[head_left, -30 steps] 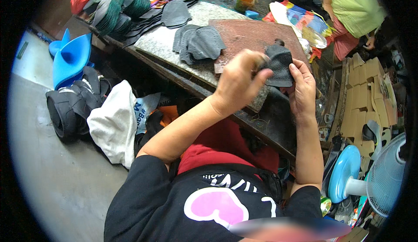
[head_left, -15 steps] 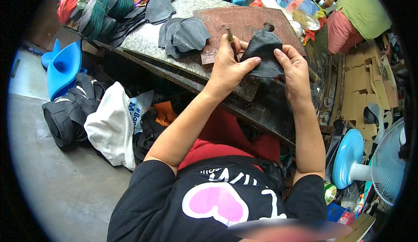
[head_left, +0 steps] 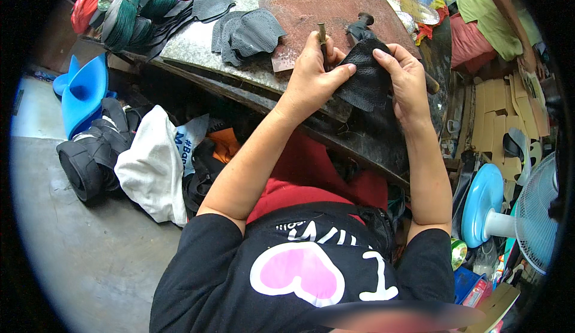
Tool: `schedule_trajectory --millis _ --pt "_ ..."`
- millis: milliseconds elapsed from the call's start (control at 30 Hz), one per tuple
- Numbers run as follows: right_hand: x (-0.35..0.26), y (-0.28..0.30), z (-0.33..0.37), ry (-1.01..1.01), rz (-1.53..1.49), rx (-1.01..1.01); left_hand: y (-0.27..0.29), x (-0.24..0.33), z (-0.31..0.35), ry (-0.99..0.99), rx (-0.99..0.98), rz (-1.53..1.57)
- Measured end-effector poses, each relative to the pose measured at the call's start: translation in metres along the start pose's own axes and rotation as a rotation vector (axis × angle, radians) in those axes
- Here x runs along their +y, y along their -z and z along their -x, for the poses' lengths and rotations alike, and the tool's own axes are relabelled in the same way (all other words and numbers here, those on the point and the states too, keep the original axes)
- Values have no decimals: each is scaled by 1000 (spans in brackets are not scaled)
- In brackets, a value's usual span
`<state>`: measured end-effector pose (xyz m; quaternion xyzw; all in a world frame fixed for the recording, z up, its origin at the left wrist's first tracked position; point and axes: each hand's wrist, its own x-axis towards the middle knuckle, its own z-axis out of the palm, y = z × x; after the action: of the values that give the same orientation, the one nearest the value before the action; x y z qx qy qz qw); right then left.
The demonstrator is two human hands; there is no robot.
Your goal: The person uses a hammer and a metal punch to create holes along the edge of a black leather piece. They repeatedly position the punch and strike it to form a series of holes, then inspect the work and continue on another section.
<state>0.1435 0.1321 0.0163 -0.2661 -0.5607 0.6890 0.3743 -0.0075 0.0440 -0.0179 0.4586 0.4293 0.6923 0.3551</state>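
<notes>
Both of our hands meet over the near edge of the workbench (head_left: 383,153), at about twelve o'clock from our chest. Our left hand (head_left: 311,78) is closed on two things at once: its thumb pinches the left edge of a black leather piece (head_left: 362,75), and its curled fingers clamp a small tool with a brownish handle (head_left: 322,33) that stands up out of the fist. Our right hand (head_left: 407,78) holds the same piece from the right, fingers spread flat across its top edge and pressing it. The leather hangs between the two hands, just above the bench and touching neither slab.

We judge this to be the step of turning and checking the cut piece before working it with the tool. The next move seems to call for a steady grip on the right while the left frees the tool tip.

Farther off, at twelve o'clock, lies a rusty brown cutting board (head_left: 335,15). At eleven o'clock a stack of grey leather pieces (head_left: 248,33) rests on a stone slab (head_left: 197,48).
</notes>
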Motion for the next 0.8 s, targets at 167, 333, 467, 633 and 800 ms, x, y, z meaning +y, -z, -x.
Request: schedule_trajectory --millis 167,333,467,633,800 --pt "2 5 -3 -30 -108 2 4 3 -2 -9 -51 84" --pt "2 11 -7 36 -174 46 8 8 1 122 -111 248" --pt "4 14 -9 48 -153 53 7 8 -1 78 -112 209" --pt "6 15 -10 54 -155 69 8 6 -1 87 -115 253" --pt "8 17 -11 38 -158 68 12 8 -1 136 -125 431"
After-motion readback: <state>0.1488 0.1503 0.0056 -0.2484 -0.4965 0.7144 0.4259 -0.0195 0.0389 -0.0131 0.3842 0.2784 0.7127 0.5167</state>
